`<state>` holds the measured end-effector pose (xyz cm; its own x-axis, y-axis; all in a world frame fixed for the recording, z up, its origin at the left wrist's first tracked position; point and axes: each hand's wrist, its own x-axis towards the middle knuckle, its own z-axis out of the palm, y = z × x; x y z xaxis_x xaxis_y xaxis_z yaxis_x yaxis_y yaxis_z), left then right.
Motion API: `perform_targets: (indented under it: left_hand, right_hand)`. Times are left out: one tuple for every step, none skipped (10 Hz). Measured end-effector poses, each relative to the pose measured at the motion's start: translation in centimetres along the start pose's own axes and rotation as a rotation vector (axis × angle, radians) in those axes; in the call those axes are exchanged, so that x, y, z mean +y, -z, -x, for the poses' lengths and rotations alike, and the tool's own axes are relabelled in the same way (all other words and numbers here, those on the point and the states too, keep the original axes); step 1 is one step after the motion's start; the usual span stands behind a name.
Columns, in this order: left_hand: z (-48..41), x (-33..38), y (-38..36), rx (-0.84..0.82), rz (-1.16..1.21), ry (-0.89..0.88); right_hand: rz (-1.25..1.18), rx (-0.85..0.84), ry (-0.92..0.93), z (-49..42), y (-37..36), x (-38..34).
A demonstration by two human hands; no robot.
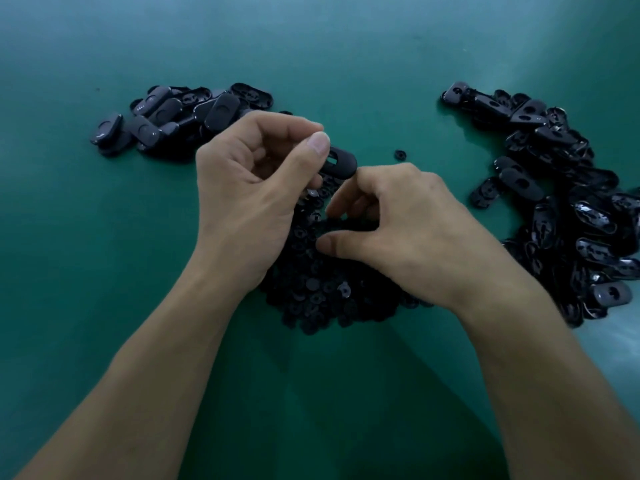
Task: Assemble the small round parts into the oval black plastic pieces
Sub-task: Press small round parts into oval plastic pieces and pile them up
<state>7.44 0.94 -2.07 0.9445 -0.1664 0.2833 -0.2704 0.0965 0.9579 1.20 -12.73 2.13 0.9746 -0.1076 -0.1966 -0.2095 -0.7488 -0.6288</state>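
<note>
Green matting (104,271) covers my bench. My left hand (256,188) pinches one oval piece (341,162) just above the heap of round parts (329,289). My right hand (408,220) hooks its fingers into that heap; whether it has one yet, I cannot tell. The far-left pile (173,119) looks finished to me. The larger right pile (571,216) looks mostly undone.

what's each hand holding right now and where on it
The left hand pinches an oval black piece by one end, thumb on top. The right hand reaches into the pile of small round parts; a grip there cannot be told.
</note>
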Motion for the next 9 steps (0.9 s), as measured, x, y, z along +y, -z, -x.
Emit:
perform_targets:
  left_hand:
    - [0.00,0.02,-0.06,0.000,0.004,0.003]
    - [0.01,0.05,-0.06,0.002,0.004,0.005]
    - [-0.01,0.07,-0.09,0.007,0.009,0.009]
    - [-0.04,0.11,-0.10,0.019,0.020,0.009]
    - [-0.05,0.16,-0.11,0.020,0.025,0.009]
    - [-0.02,0.21,-0.08,0.018,0.023,0.013]
    - [-0.01,0.25,-0.10,0.026,0.011,0.016]
    - [0.07,0.25,-0.23,0.049,0.013,0.023]
    - [0.13,0.26,-0.30,0.080,0.039,0.043]
  right_hand:
    - [-0.009,0.031,0.011,-0.19,-0.19,0.40]
    - [0.001,0.048,0.022,-0.31,-0.33,0.56]
    - [-0.010,0.055,0.041,-0.35,-0.39,0.59]
    - [-0.064,0.080,0.073,-0.43,-0.46,0.48]
    - [-0.076,0.099,0.093,-0.52,-0.50,0.33]
    - [-0.133,0.126,0.079,-0.53,-0.36,0.36]
    - [-0.219,0.152,0.054,-0.45,-0.21,0.46]
    - [-0.242,0.231,0.071,-0.53,-0.14,0.65]
    - [-0.278,0.322,0.087,-0.60,0.10,0.84]
